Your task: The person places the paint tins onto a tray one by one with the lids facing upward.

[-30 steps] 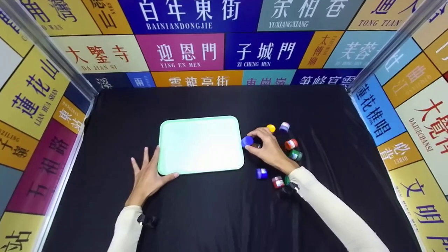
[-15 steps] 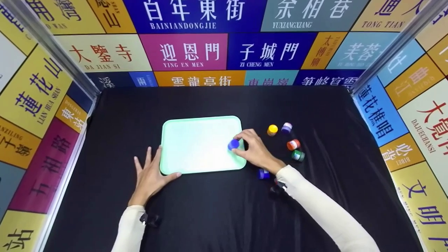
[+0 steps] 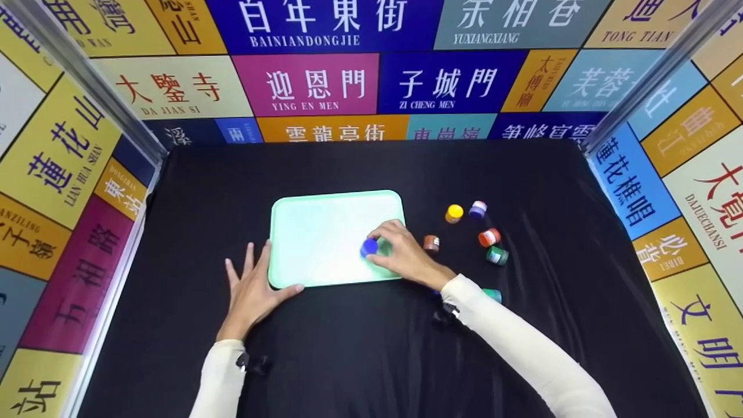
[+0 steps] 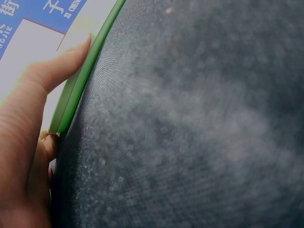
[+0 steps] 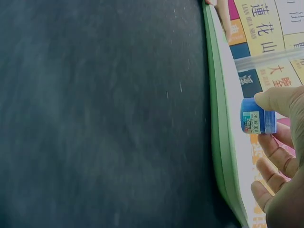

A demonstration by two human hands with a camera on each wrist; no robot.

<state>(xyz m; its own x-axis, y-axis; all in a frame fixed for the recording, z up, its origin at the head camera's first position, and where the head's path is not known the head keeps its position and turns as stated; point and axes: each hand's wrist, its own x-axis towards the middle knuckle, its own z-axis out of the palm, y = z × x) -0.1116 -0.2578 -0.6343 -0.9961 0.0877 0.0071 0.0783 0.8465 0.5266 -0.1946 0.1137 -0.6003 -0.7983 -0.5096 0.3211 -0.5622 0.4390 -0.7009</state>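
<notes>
There were two hands (image 3: pixel 253 295), one tray (image 3: pixel 319 232), one black cloth (image 3: pixel 348 354) and at least seven small jars (image 3: pixel 454 213), two of them green.

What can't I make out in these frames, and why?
Head: part of the nearer green cylindrical jar, behind the cream fabric right sleeve.
Head: label print on the red-orange cylindrical jar, too small.
Left wrist: most of the green rectangular tray, cut off by frame edges.
Right wrist: fine print on the blue cylindrical jar, too small.

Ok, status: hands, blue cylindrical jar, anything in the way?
Right hand pinches blue cylindrical jar over green rectangular tray, contact unclear. Left hand touches tray's near-left corner. Nothing seen blocking.
</notes>
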